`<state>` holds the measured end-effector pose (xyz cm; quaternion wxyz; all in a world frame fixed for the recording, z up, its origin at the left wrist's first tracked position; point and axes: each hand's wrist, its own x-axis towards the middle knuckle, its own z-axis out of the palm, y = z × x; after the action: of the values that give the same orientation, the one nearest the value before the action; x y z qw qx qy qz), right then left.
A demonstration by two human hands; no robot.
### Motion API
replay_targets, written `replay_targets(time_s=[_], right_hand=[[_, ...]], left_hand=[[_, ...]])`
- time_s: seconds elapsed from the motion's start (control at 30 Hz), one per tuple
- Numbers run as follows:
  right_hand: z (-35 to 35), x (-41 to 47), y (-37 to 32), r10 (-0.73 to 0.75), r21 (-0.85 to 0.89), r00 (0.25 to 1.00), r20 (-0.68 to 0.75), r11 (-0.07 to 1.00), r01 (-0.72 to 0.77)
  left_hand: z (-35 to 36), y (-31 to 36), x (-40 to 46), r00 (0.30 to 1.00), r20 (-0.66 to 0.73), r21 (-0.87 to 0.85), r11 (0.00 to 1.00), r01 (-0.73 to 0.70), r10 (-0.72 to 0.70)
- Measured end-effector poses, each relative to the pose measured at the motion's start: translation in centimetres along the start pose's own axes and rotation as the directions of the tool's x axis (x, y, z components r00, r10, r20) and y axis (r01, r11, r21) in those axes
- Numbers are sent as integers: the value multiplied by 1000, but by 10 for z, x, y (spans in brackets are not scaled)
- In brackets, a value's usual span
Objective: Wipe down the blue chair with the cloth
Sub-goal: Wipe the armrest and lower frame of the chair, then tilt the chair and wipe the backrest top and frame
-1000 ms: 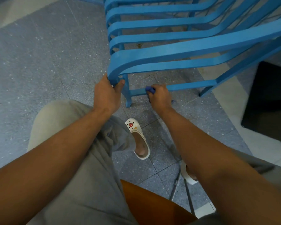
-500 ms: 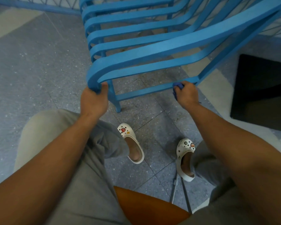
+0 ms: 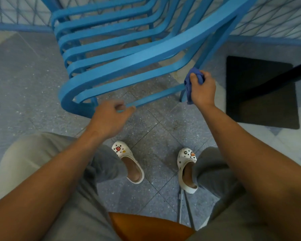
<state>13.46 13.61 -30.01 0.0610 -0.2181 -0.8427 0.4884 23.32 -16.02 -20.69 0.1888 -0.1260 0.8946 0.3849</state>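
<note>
The blue slatted chair (image 3: 128, 63) stands on the tiled floor straight ahead of me, leaning towards me. My right hand (image 3: 202, 92) grips a bunched blue cloth (image 3: 189, 86) and holds it against the chair's right front leg, where the low crossbar joins it. My left hand (image 3: 108, 117) hovers just below the curved front-left corner of the seat. Its fingers are loosely curled and its fingertips are close to the low crossbar. It holds nothing and looks blurred.
A black mat (image 3: 261, 94) lies on the floor to the right of the chair. A blue wire fence (image 3: 277, 18) runs behind it. My feet in white clogs (image 3: 128, 162) rest near the chair's legs. An orange seat (image 3: 146, 226) is under me.
My left hand has let go of the seat's front-left corner and moved right, below it. My right hand has slid the cloth right along the crossbar to the leg.
</note>
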Motion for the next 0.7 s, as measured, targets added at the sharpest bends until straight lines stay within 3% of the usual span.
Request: replay_targets(time_s=[0.07, 0.17, 0.27, 0.33, 0.43, 0.57, 0.7], right_hand=[[-12, -1, -9, -9, 38, 1000, -28, 999, 10], [-28, -5, -20, -29, 79, 999, -34, 996, 31], [-47, -4, -36, -134, 19, 991, -10, 991, 134], [-64, 5, -51, -219, -40, 974, 52, 974, 221], [-93, 20, -71, -260, -47, 957, 125, 962, 267], [-101, 26, -82, -255, 121, 957, 139, 963, 239], [-90, 24, -88, -258, 204, 954, 152, 953, 225]], left_hand=[[3, 30, -4, 968, -84, 14, 972, -236, 236], [-2, 74, -3, 817, -192, 95, 839, -536, 543], [-17, 105, 9, 645, -240, 235, 688, -687, 726], [-25, 117, 21, 586, -269, 301, 645, -703, 764], [-29, 124, 41, 621, -270, 348, 676, -650, 736], [-13, 119, 56, 716, -231, 378, 739, -558, 659], [0, 115, 58, 673, -277, 512, 698, -501, 686]])
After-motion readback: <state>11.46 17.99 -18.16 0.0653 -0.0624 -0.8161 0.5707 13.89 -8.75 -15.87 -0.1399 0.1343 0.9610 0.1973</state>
